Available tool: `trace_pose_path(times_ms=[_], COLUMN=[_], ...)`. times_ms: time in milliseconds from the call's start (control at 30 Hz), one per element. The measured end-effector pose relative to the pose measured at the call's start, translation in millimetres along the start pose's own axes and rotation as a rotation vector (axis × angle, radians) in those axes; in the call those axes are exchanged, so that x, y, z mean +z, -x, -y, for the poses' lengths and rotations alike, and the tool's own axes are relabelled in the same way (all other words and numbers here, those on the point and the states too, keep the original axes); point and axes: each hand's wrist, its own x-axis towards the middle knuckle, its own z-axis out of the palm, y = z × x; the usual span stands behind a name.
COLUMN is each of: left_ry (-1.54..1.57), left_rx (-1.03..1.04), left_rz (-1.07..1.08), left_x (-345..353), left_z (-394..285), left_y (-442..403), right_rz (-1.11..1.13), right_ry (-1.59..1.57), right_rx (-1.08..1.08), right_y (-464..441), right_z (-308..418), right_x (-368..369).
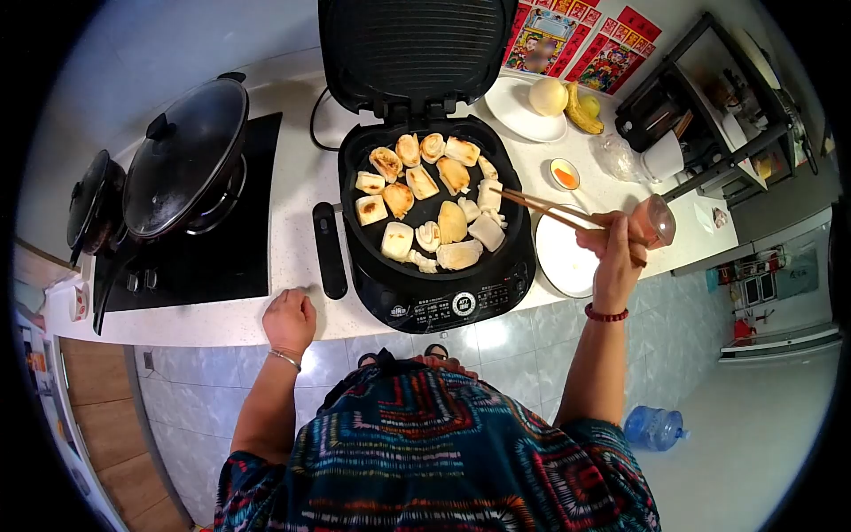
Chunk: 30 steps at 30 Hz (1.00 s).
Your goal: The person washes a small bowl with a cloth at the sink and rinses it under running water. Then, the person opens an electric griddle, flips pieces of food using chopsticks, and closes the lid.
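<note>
The chopsticks (554, 205) are pinched between the thumb and fingers of the right hand (612, 248), and their tips are held over the pieces at the right side of the griddle plate (421, 210); whether a piece is touched by them cannot be told. The left hand (290, 321), loosely closed with its fingers curled in, is rested at the front edge of the tabletop (306, 230), with nothing seen in it.

The food pieces (422, 183) are spread around the griddle plate, mostly in a single layer, beneath a raised lid (417, 44). Browned faces are shown by many at the top and left, so the browning there is judged to be well along. Paler faces are shown by several at the right and lower edge, where little colour has been taken on; the browning is thus judged to be only partly done. The undersides are hidden.

Just beside the griddle, a white plate (565, 257) is placed near the right hand, with a small bowl (564, 162) of something orange beyond it. Farther out, a covered pan (186, 164) is set on the stove (222, 266).
</note>
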Motion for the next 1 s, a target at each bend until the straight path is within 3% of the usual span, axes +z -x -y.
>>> trace_pose_path(times_ms=[133,400,500,667,833,1000], left_ry=[0.007,-0.003,-0.004,0.007,0.036,0.033], left_rx=[0.002,0.004,0.004,0.007,-0.008,0.008], left_rz=[0.013,-0.003,-0.009,-0.018,-0.002,-0.016], left_x=[-1.6,-1.4,-1.7,-1.0,-3.5,-2.3], left_z=[-1.1,-2.0,-1.8,-1.9,-2.4,-1.9], left_y=[-0.7,-0.6,-0.5,-0.4,-0.2,-0.2], right_rz=[0.027,-0.028,0.001,0.295,0.408,0.269], right_ry=[0.003,-0.007,0.082,0.662,0.558,0.462], right_rx=[0.104,0.017,-0.079,-0.553,-0.521,-0.472], right_y=[13.7,22.4,30.6,48.3,65.0,55.7], right_z=[-8.4,0.7,4.9,11.9,26.4,34.5], right_x=[6.8,9.1,12.3,21.9,26.6,14.4])
